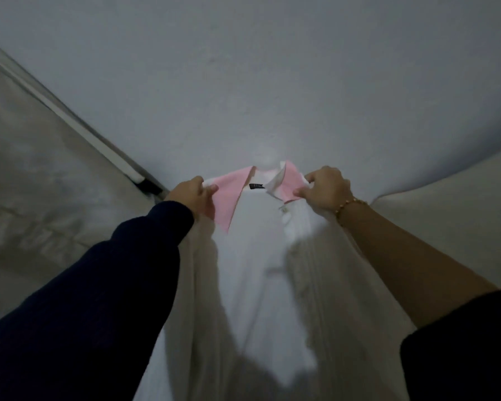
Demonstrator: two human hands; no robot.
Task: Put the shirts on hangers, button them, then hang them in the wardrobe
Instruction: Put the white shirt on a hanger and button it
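Between left hand (195, 196) and right hand (326, 189) gripping shirt (258, 270), label (257, 186) is unreadable.

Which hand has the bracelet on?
The right hand, pinching the pink collar: gold bracelet, bare forearm. The left hand comes from a dark sleeve.

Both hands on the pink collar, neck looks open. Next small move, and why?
Probably release the collar and bring both hands down to the button just below it. The left hand and right hand each pinch a collar wing, spread wide, and the white shirt is open at the neck, label showing.
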